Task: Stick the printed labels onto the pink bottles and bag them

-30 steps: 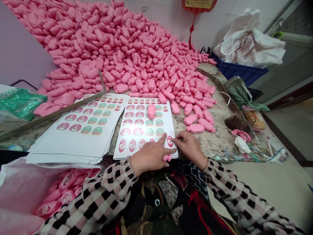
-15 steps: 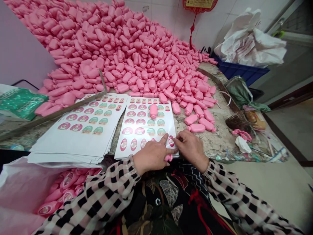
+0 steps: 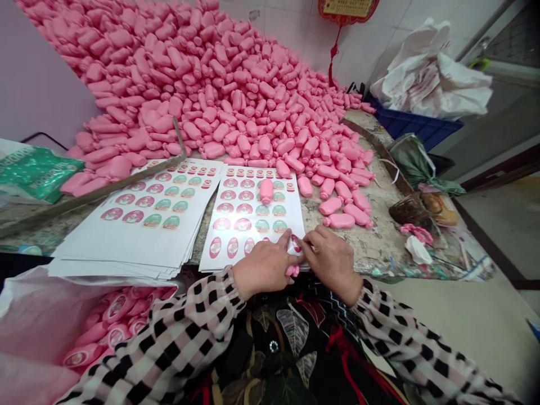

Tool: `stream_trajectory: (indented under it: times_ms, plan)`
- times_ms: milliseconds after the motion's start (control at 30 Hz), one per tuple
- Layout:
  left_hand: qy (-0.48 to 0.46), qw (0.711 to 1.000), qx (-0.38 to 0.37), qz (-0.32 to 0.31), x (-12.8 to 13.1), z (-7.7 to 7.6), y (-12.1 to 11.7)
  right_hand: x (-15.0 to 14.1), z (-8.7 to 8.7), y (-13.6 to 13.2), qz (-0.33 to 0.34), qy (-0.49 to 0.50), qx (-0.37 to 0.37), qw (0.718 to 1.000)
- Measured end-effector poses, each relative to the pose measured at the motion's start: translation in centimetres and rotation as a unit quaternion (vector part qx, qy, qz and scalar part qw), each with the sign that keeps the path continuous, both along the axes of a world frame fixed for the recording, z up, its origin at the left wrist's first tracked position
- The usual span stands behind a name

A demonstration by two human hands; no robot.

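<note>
My left hand (image 3: 266,263) lies over the lower right of a sticker sheet (image 3: 211,265), its index finger stretched along the paper. Curled in that hand is a small pink bottle (image 3: 292,271), mostly hidden; only one end shows. My right hand (image 3: 333,254) pinches the edge of an oval pink-and-white sticker (image 3: 295,244), which is partly lifted from the sheet's corner beside my left fingers. Another pink bottle (image 3: 266,192) rests on the sheet among rows of pink and green labels.
A large heap of pink bottles (image 3: 211,84) covers the back of the table. To the left lie a stack of sheets (image 3: 126,242), a long stick (image 3: 105,191) and a green-white packet (image 3: 37,171). Below, a bag (image 3: 29,326) holds labelled bottles. A blue crate (image 3: 417,124) stands back right.
My right fingers have pulled the oval sticker's edge up from the sheet, and it now bends upward. My left hand has stayed nearly in place. The view has shifted slightly.
</note>
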State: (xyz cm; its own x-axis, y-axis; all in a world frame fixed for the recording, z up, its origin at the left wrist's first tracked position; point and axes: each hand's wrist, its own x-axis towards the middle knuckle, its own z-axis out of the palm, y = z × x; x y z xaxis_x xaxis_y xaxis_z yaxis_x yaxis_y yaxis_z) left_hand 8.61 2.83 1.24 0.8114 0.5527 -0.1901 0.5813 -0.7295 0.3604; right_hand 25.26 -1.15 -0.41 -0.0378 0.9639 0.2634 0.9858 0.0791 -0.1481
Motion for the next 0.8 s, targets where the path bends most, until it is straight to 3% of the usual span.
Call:
stream_trajectory:
  times_ms: [100,233,367,467,533,600,633,733,800]
  plan:
    - [0.003,1.000,0.002,0.004,0.0,-0.2,-0.1,0.7,0.1,0.2,-0.043,0.123,0.021,0.991]
    - [-0.003,1.000,0.010,0.003,-0.1,-0.8,-0.3,2.1,-0.3,1.0,-0.117,0.301,0.035,0.946]
    - [-0.059,0.998,0.002,0.016,-1.1,-1.3,-0.7,2.5,-0.7,1.3,-0.115,0.406,0.006,0.906]
    - [-0.169,0.981,-0.055,0.074,-2.1,-1.2,-1.1,2.1,-0.2,1.0,-0.098,0.471,-0.009,0.877]
    - [-0.257,0.944,-0.128,0.161,-2.5,-1.0,-1.4,1.4,0.5,0.8,-0.082,0.513,-0.021,0.854]
    - [-0.350,0.863,-0.255,0.262,-2.4,-0.7,-1.5,0.6,1.4,0.6,-0.064,0.544,-0.034,0.836]
    - [-0.399,0.798,-0.337,0.301,-2.2,-0.5,-1.5,0.0,1.8,0.6,-0.054,0.555,-0.037,0.829]
    - [-0.516,0.544,-0.552,0.365,-1.3,-0.4,-1.3,-1.7,2.4,0.6,-0.024,0.569,-0.050,0.821]
    - [-0.547,0.411,-0.619,0.386,-0.8,-0.5,-1.0,-2.6,2.4,0.6,-0.007,0.563,-0.057,0.825]
